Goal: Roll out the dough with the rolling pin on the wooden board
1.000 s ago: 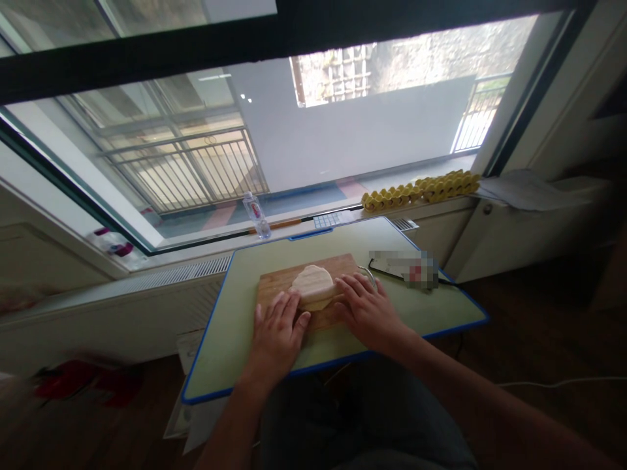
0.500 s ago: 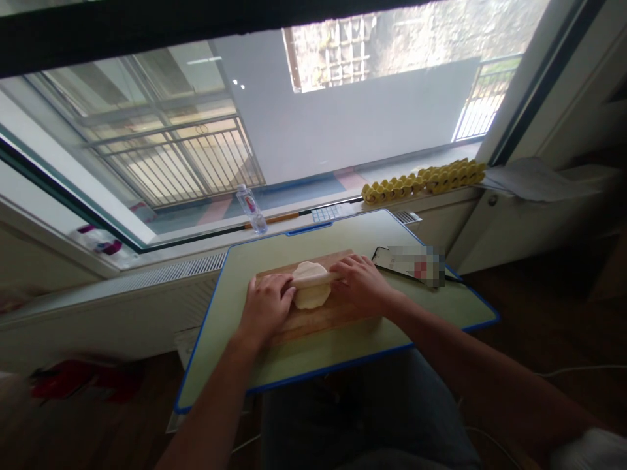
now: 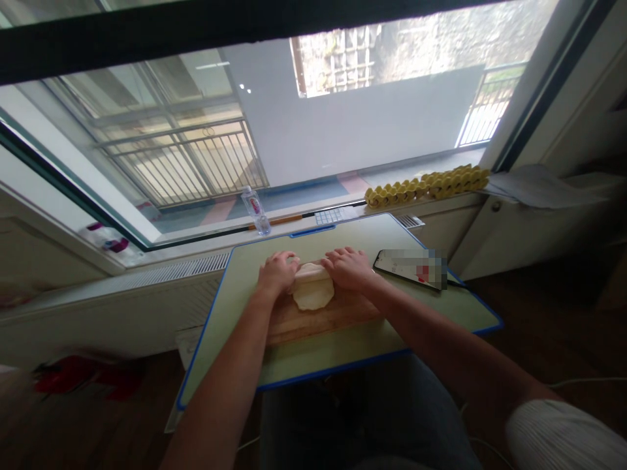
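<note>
A flat, pale round of dough [image 3: 313, 295] lies on a wooden board [image 3: 313, 325] on the small table. Across the far part of the dough lies a light-coloured rolling pin [image 3: 310, 269], hard to tell from the dough by colour. My left hand [image 3: 277, 271] is curled over the pin's left end. Over its right end my right hand [image 3: 347, 266] is closed in the same way. Both ends of the pin are hidden by my fingers.
The light green table [image 3: 337, 349] has a blue edge. A phone [image 3: 407, 269] rests right of the board. Along the window sill stand a clear bottle [image 3: 257, 212] and yellow egg trays [image 3: 426, 186]. Papers [image 3: 536, 184] lie farther right.
Both hands have pushed the rolling pin away from me, toward the board's far edge. More of the dough's near part shows now. The camera view has shifted slightly.
</note>
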Available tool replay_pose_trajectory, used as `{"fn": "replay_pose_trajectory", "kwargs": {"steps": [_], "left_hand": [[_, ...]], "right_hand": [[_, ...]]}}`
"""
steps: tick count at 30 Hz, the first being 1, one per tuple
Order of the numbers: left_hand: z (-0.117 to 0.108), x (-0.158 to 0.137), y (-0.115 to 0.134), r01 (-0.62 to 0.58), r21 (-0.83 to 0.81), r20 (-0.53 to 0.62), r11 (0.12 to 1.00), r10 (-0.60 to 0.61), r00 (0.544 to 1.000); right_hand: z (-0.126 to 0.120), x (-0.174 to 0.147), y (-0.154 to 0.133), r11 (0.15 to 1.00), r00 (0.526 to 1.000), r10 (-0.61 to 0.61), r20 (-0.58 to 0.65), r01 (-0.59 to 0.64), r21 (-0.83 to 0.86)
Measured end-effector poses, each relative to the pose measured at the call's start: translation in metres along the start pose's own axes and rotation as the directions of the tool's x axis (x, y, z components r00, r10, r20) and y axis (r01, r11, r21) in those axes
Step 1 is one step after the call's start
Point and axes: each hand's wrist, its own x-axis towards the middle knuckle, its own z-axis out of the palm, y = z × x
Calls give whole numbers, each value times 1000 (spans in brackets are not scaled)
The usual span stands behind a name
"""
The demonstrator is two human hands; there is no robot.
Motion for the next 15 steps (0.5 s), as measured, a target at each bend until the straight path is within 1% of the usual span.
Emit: {"fn": "replay_pose_trajectory", "kwargs": {"steps": [3, 6, 10, 12, 15], "left_hand": [[6, 7, 1, 46, 69, 63, 997, -50, 997], [7, 7, 0, 45, 115, 129, 992, -60, 990], [5, 0, 0, 21, 147, 168, 989, -46, 985], [3, -8, 2, 8, 160, 165, 987, -35, 986], [-2, -27, 6, -25, 180, 143, 983, 0, 990]], "right_hand": [[2, 13, -2, 995, 995, 97, 39, -98, 15], [1, 15, -2, 994, 992, 112, 57, -113, 11], [-1, -2, -6, 997, 998, 63, 26, -62, -41], [-1, -13, -9, 997, 998, 61, 1, -61, -53], [2, -29, -14, 998, 996, 59, -71, -61, -32]]}}
